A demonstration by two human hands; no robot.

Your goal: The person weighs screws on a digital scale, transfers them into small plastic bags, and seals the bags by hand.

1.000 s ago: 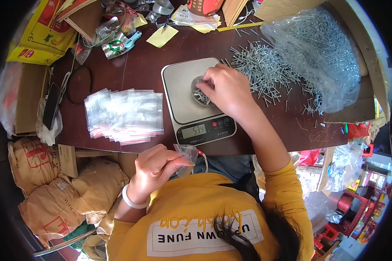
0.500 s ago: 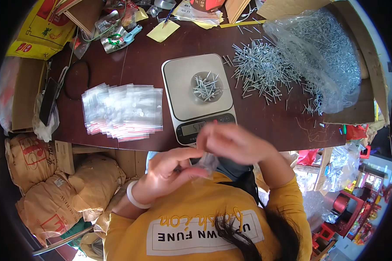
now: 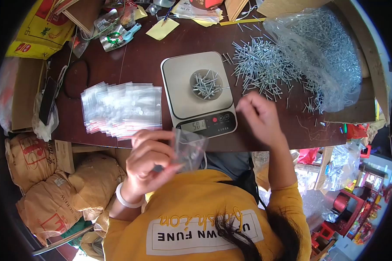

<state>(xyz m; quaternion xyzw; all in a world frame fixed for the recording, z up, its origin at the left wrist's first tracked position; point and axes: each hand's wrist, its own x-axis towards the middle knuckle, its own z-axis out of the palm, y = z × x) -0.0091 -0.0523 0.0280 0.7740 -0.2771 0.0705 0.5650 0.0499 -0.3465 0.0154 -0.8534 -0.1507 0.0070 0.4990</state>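
left hand [image 3: 151, 158]: pinching clear bag [image 3: 190, 150] | right hand [image 3: 259, 117]: curled, grip unclear, near scale [image 3: 178, 95] | bowl [image 3: 219, 92]: on scale

1. The right hand [image 3: 262, 115], off the bowl [image 3: 219, 81], is right of the scale [image 3: 178, 78].
2. The left hand [image 3: 149, 157] shows the clear bag [image 3: 190, 150] (blurred) more fully, nearer the scale.
3. The display [image 3: 193, 126] falls to 501.

I make it one camera, head-worn, pitched forward and steeply down. Close: wearer's yellow shirt [image 3: 191, 195] fills the bottom; left hand [image 3: 150, 158] and right hand [image 3: 262, 119] mid-view, scale [image 3: 177, 89] just above centre, tabletop [image 3: 139, 61] beyond. Wide lens, dark rounded border.
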